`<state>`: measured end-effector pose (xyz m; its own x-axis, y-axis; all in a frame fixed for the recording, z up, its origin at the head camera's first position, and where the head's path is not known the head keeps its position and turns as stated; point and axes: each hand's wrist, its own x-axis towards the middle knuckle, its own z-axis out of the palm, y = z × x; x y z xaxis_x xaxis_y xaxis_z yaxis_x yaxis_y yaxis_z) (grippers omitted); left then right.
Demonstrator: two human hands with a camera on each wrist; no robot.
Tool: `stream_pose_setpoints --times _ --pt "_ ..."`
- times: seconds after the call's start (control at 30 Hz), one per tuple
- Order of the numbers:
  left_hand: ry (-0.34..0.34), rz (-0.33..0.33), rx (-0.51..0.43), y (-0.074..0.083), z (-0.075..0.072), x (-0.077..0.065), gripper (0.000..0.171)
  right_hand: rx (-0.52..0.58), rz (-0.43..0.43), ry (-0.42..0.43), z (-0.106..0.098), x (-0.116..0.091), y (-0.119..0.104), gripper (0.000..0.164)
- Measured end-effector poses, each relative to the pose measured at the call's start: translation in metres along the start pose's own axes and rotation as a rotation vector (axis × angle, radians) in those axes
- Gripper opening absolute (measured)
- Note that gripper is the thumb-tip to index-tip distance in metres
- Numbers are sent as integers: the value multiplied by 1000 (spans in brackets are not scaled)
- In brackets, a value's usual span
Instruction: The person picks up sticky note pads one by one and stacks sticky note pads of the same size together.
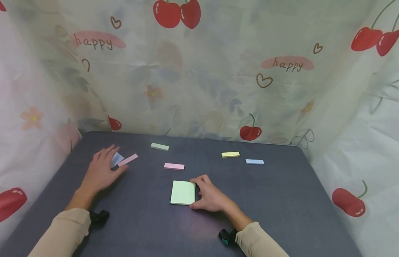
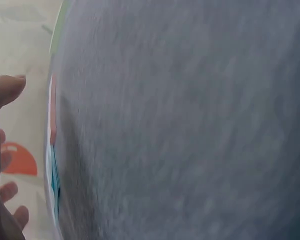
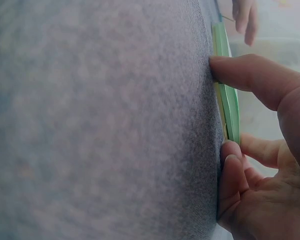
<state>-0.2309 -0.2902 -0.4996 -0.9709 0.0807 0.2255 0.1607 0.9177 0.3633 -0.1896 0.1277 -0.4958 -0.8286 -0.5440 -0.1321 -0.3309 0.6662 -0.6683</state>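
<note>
A pale green square sticky note pad lies on the dark table, with a yellow layer under the green one in the right wrist view. My right hand grips its right side, thumb at the near corner and index finger at the far one. To the left, my left hand is spread low over a blue sticky note pad and hides part of it. A narrow pink sticky strip pad lies slanted against that blue pad, just beyond the left thumb. In the left wrist view, the left fingers are apart and hold nothing.
Further back on the table lie more strip pads: a green one, a second pink one, a yellow one and a blue one. A cherry-printed curtain encloses the back and sides.
</note>
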Motion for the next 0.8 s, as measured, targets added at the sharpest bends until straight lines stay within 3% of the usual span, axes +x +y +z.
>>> stream_pose_setpoints --times 0.27,0.57,0.8 --pt "2 -26 -57 -18 -8 6 79 3 2 -1 0 0 -2 83" --pt "19 16 -118 -27 -3 10 76 -7 9 -8 0 1 -1 83" --pt "26 -5 -186 -29 1 13 76 4 18 -9 -1 1 -2 82"
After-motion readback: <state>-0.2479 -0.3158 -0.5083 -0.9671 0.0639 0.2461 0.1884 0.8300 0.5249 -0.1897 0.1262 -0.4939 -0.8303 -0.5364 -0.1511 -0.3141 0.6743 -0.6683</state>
